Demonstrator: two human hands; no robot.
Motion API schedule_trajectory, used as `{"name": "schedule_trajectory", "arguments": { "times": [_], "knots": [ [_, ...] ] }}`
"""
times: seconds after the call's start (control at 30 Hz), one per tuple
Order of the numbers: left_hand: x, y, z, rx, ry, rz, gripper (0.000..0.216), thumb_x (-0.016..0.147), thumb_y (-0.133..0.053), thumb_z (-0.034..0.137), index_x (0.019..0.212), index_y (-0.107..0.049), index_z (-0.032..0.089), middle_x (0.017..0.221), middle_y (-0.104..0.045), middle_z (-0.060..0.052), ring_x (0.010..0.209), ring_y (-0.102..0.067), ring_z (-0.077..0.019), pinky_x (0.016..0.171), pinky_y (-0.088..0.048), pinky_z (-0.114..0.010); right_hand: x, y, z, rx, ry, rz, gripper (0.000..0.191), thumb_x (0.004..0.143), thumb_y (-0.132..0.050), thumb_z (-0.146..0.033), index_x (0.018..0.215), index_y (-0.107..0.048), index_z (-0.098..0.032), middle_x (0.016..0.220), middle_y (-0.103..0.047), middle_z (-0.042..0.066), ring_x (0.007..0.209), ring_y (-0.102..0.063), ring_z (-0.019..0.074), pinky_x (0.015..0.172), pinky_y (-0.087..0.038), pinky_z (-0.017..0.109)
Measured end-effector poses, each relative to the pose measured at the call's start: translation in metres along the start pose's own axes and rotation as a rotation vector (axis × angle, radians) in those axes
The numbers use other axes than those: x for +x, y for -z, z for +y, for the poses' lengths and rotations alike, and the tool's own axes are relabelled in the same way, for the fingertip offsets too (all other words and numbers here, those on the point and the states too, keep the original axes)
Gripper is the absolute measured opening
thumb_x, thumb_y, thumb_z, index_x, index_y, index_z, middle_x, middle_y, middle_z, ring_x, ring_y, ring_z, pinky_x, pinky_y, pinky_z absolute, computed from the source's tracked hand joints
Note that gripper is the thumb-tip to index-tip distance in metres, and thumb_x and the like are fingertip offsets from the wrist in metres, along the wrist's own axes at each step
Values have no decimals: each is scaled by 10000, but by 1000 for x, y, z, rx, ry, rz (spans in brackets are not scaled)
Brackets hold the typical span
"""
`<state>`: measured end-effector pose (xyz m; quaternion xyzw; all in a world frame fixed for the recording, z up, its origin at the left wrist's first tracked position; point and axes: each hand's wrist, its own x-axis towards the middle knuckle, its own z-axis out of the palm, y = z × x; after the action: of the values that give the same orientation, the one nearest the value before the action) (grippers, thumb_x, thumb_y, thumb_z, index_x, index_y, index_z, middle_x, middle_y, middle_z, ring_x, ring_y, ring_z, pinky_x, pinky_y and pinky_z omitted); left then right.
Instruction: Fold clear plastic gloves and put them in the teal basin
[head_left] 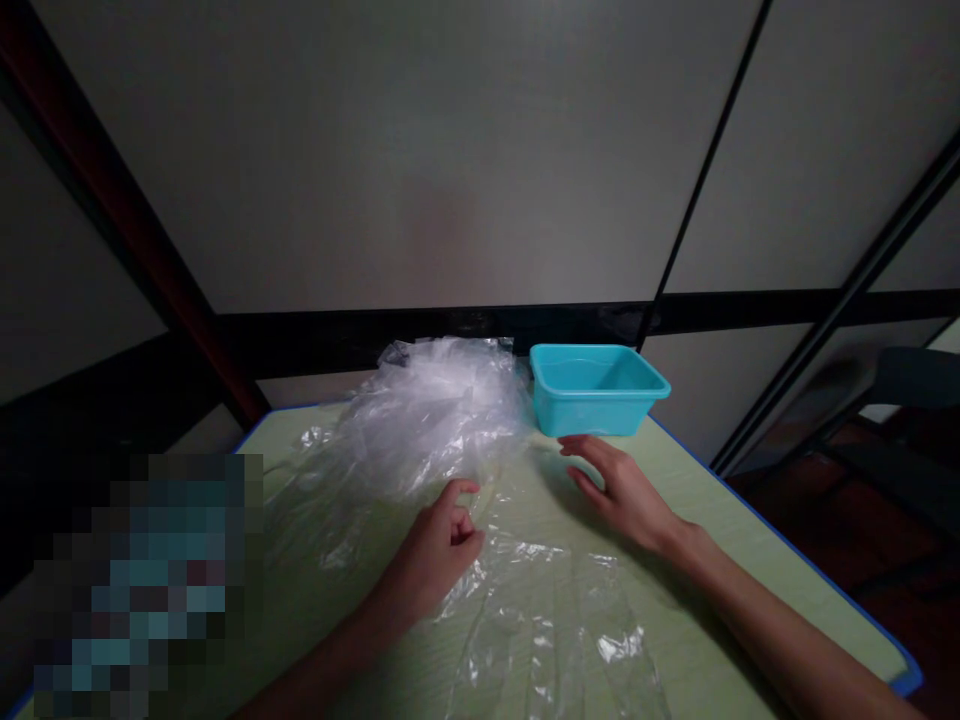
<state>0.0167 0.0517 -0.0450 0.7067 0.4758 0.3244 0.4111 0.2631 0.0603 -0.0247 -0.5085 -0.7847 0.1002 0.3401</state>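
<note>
My left hand [439,545] hovers over the near side of a heap of clear plastic bags [442,410]. Its index finger and thumb are apart, the other fingers are curled, and nothing shows between them. To the right, my right hand [611,485] is open above the table, thumb apart from the fingers, just in front of a turquoise plastic basin [596,405]. A clear plastic bag [555,630] lies spread flat and creased on the near part of the table, between my forearms. I cannot tell whether my left hand touches the plastic beneath it.
The light green table [720,560] has a blue edge. Behind it stands a pale panelled wall [450,180] with a dark horizontal band. A dark chair [900,430] stands off to the right. An area at the lower left is pixelated.
</note>
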Motion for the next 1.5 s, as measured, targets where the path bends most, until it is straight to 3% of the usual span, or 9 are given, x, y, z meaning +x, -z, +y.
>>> {"name": "schedule_trajectory", "arguments": {
  "times": [0.1, 0.23, 0.37, 0.53, 0.63, 0.73, 0.83, 1.07, 1.5],
  "knots": [
    [0, 1, -5, 111, -17, -13, 356, 683, -440, 122, 1037, -426, 155, 493, -374, 105, 465, -388, -114, 488, -289, -214, -3, -9, -15, -61, 189, -225, 324, 896, -378, -264, 1176, -485, -144, 1276, -473, 123, 1159, -450, 201, 970, -368, 359],
    [-1, 4, -6, 255, -17, -32, 376, 707, -439, 94, 1078, -439, 157, 519, -387, 93, 486, -419, -121, 501, -300, -216, -4, -17, -24, -78, 368, -507, 546, 904, -376, -389, 1348, -304, -79, 1419, -268, 142, 1318, -192, 203, 1069, -219, 359],
    [-1, 12, -3, 406, -7, -50, 387, 709, -452, 88, 1087, -460, 168, 540, -422, 78, 512, -464, -135, 509, -317, -219, -7, -18, -24, -146, 335, -614, 644, 898, -331, -479, 1392, -191, -90, 1448, -139, 138, 1333, -82, 237, 1084, -118, 429],
    [-3, 23, 6, 609, -1, -6, 356, 743, -447, 111, 1080, -484, 217, 622, -515, 31, 620, -546, -187, 598, -382, -268, -21, -20, -30, -205, 140, -584, 684, 890, -265, -534, 1403, -127, -103, 1448, -84, 137, 1325, -26, 283, 1058, -121, 514],
    [-6, 25, 17, 702, -45, 51, 327, 764, -399, 83, 1051, -518, 185, 862, -586, -67, 876, -545, -262, 786, -386, -386, -29, -21, -34, -227, 36, -506, 672, 884, -298, -526, 1395, -192, -102, 1437, -130, 157, 1314, -76, 333, 1019, -186, 571],
    [-11, 17, 28, 734, -177, 59, 300, 782, -356, 65, 981, -559, 161, 993, -565, -100, 994, -494, -266, 885, -358, -419, -27, -21, -35, -251, 16, -370, 552, 904, -340, -404, 1363, -300, -102, 1417, -231, 155, 1305, -175, 319, 1026, -225, 538],
    [-17, 1, 33, 694, -369, 14, 330, 804, -336, 76, 1049, -542, 161, 1060, -560, -90, 1024, -506, -216, 903, -400, -369, -19, -22, -35, -187, 106, -285, 455, 912, -316, -264, 1339, -346, -107, 1401, -304, 123, 1302, -235, 232, 1058, -238, 444],
    [-25, -32, 10, 831, -437, -101, 455, 868, -340, 204, 1291, -364, 38, 1368, -366, -171, 1254, -341, -242, 1009, -336, -386, -14, -35, -40, -110, 259, -411, 489, 916, -292, -247, 1368, -260, -62, 1422, -254, 131, 1314, -200, 188, 1079, -218, 358],
    [-38, -20, 5, 987, -443, -132, 571, 876, -370, 379, 1356, -286, 82, 1427, -217, -128, 1311, -180, -252, 1042, -263, -408, -11, -33, -11, -264, 180, -436, 557, 923, -272, -397, 1393, -201, -106, 1437, -180, 101, 1324, -149, 213, 1075, -193, 405]
  ]
}}
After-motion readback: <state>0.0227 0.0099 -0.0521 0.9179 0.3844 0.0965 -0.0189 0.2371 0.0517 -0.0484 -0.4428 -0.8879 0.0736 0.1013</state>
